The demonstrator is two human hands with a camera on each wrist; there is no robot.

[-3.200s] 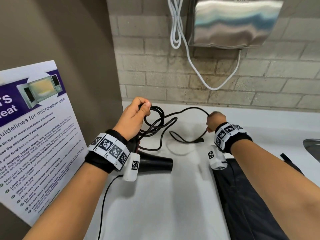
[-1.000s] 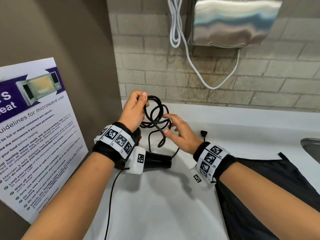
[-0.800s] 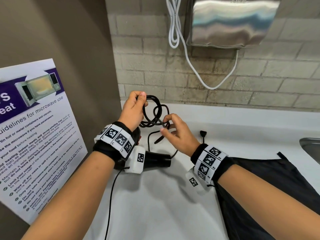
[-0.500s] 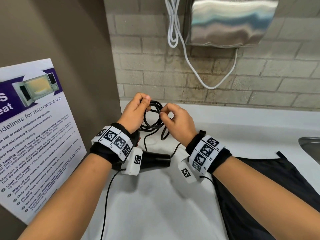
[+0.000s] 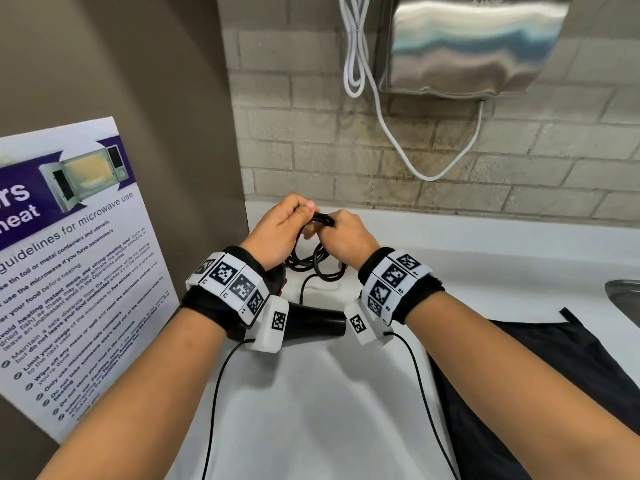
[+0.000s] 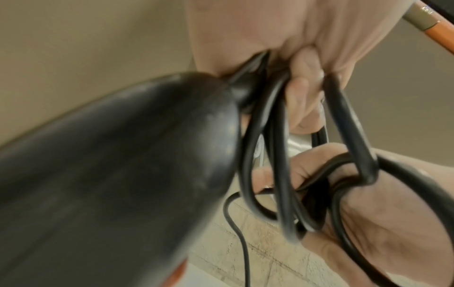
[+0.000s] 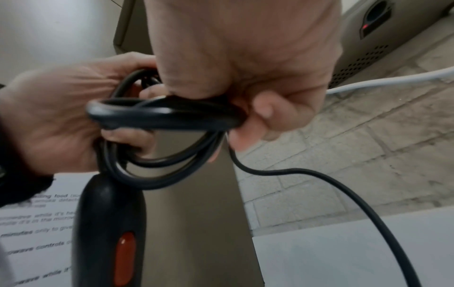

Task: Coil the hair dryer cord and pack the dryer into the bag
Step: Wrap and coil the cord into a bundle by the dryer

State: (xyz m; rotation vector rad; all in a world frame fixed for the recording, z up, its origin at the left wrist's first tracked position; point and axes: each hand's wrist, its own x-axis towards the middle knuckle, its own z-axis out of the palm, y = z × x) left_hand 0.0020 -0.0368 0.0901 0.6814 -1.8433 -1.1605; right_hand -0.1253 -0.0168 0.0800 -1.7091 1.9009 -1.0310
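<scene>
gripping the coiled cord (image 5: 320,233) in my left hand (image 5: 277,230) and right hand (image 5: 346,237), i judge a slack pinch could spring the loops loose.

So both hands meet over the back of the counter (image 5: 311,410), left hand (image 5: 277,230) and right hand (image 5: 346,237) side by side, each gripping the coiled cord (image 5: 317,261) between them. The loops hang down under the hands. The hair dryer (image 5: 311,323) sits below the left wrist, nozzle pointing right. The bag (image 5: 536,375) lies flat on the counter, right of the dryer, under the right forearm. A poster (image 5: 69,271) leans at the left, and a wall dryer (image 5: 467,46) is mounted above.
</scene>
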